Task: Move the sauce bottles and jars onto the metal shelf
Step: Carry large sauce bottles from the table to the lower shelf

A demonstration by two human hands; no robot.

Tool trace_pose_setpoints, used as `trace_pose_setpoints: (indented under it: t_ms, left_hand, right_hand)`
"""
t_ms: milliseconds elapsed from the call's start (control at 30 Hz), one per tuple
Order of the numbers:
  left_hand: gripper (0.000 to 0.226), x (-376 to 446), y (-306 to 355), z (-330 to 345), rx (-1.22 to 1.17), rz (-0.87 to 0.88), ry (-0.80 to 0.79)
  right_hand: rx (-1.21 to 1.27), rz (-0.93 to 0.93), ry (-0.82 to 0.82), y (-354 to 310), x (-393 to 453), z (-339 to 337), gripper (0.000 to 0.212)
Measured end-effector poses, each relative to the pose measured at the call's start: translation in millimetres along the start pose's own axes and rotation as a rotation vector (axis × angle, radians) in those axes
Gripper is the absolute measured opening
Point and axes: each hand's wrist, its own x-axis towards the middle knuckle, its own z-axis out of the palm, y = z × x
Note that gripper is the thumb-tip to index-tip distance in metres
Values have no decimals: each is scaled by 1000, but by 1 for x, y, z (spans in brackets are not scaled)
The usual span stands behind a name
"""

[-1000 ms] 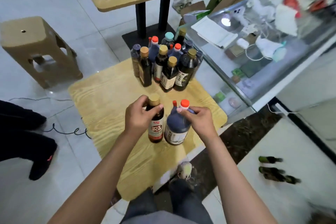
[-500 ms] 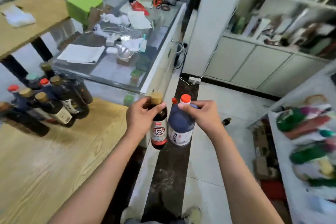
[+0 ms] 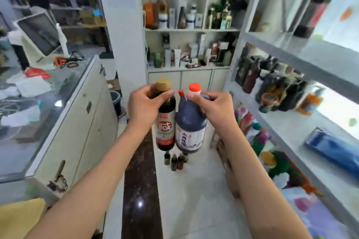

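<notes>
My left hand (image 3: 144,105) grips the neck of a dark sauce bottle (image 3: 165,128) with a gold cap and a red label. My right hand (image 3: 214,107) holds the handle of a dark blue jug (image 3: 190,131) with an orange cap. Both hang upright, side by side, in front of me above the floor. The grey metal shelf (image 3: 291,122) runs along my right side, and several dark bottles (image 3: 272,85) stand on its middle tier.
A glass counter (image 3: 64,99) with white drawers lines the left. White wall shelves (image 3: 192,30) full of bottles stand ahead. Several small bottles (image 3: 175,159) sit on the floor under my hands. The wooden table's corner (image 3: 21,215) shows at bottom left.
My view has swung right, away from the wooden table and its bottle cluster, toward the shelves. Both hands have kept their bottles, carried at the same height.
</notes>
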Motion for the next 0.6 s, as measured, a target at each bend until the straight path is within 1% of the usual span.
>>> trace_pose_setpoints:
  t_ms: [100, 133, 233, 367, 433, 500, 567, 600]
  left_hand:
    - [42, 23, 23, 49, -45, 63, -65]
    - [39, 30, 30, 63, -45, 81, -85]
    - [24, 51, 50, 112, -70, 126, -155]
    - [26, 87, 61, 170, -100, 143, -253]
    - [32, 110, 60, 196, -135, 145, -294]
    - [35, 134, 60, 224, -175, 152, -339]
    - [31, 159, 67, 253, -224, 157, -395]
    - [27, 173, 70, 267, -255, 161, -433]
  right_hand:
    - [-24, -8, 75, -4, 22, -43, 50]
    - [-27, -12, 95, -5, 29, -55, 51]
    - [-23, -40, 176, -9, 53, -94, 53]
    - [-32, -44, 297, -15, 89, -133, 49]
    - [-84, -33, 342, -16, 109, -148, 43]
    - [-158, -45, 389, -18, 131, -162, 45]
    - [-227, -59, 448, -19, 157, -175, 50]
    - [-250, -56, 480, -20, 172, -181, 47]
